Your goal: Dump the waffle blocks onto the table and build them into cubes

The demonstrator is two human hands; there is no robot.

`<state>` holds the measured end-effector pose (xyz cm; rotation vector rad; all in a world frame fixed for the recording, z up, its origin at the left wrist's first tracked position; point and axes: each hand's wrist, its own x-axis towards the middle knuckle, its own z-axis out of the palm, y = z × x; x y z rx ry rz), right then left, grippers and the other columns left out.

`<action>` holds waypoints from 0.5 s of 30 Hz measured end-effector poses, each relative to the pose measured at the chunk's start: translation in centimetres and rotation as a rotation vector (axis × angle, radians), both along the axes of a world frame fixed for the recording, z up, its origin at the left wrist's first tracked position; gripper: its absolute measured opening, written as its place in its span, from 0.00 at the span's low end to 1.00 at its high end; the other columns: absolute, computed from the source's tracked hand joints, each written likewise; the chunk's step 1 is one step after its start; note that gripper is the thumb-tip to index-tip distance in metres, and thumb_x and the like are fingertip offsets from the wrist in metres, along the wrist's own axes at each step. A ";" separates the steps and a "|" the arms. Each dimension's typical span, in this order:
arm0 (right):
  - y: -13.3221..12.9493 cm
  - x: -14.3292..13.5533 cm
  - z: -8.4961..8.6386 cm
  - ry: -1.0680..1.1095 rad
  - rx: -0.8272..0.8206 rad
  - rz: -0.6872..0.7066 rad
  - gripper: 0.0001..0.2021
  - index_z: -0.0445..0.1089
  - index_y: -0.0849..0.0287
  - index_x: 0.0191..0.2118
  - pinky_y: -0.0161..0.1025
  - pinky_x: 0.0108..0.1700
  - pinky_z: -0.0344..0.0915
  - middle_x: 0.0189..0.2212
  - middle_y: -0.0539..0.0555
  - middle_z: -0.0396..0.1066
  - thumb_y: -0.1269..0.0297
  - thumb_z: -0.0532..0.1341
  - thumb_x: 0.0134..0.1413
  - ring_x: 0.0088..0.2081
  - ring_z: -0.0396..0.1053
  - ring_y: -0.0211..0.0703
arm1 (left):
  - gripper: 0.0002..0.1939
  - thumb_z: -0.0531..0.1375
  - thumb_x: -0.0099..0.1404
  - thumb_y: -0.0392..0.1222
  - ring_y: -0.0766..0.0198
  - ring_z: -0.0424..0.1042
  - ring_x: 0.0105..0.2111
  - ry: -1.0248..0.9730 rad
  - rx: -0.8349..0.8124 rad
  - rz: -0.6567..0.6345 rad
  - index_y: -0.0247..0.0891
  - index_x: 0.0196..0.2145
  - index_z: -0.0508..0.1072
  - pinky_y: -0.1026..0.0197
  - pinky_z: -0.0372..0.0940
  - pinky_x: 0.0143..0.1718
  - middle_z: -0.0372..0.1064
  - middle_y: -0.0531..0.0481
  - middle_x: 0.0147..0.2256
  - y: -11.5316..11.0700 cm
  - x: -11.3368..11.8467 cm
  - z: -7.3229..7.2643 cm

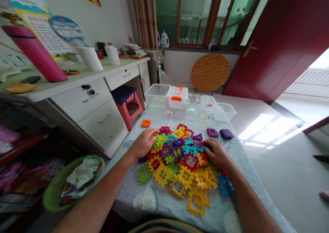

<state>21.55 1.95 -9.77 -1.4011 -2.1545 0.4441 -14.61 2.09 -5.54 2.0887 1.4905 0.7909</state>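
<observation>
A heap of plastic interlocking blocks (177,150) in yellow, green, purple, blue, red and orange lies on the covered table. My left hand (144,143) is at the heap's left edge, its fingers closed round an orange block (154,134) that is mostly hidden. At the right edge, my right hand (218,153) has thumb and fingers about a dark purple block (209,147), only partly visible. Apart from the heap, an orange block (146,123) lies at the left. Two purple blocks, one nearer the heap (212,132) and a darker one (226,134), lie at the right.
Clear plastic boxes stand along the table's far end: a large open one (157,95), an orange-latched one (178,97) and several smaller ones. A white desk (84,102), red stool (128,106) and green bin (48,195) are at the left. A red door (272,44) stands right.
</observation>
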 end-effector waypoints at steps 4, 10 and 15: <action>0.0 0.0 0.0 0.002 0.006 -0.003 0.11 0.71 0.57 0.42 0.46 0.49 0.65 0.42 0.57 0.70 0.67 0.56 0.55 0.43 0.69 0.47 | 0.24 0.58 0.61 0.43 0.54 0.64 0.57 -0.051 -0.073 -0.044 0.39 0.55 0.67 0.53 0.60 0.59 0.65 0.43 0.55 -0.6 -0.5 -0.2; 0.0 0.0 -0.1 0.001 0.006 0.000 0.11 0.72 0.57 0.42 0.45 0.48 0.66 0.41 0.56 0.71 0.67 0.56 0.55 0.42 0.69 0.47 | 0.31 0.58 0.53 0.34 0.56 0.60 0.60 -0.116 -0.113 -0.147 0.41 0.56 0.65 0.53 0.56 0.62 0.61 0.44 0.59 -0.9 -1.7 -0.9; 0.0 -0.1 0.1 -0.002 0.007 -0.001 0.10 0.72 0.57 0.42 0.45 0.48 0.66 0.41 0.57 0.71 0.67 0.56 0.55 0.42 0.70 0.47 | 0.32 0.59 0.54 0.36 0.55 0.59 0.61 -0.100 -0.148 -0.076 0.41 0.58 0.63 0.51 0.53 0.64 0.60 0.44 0.60 -0.8 -3.1 -1.1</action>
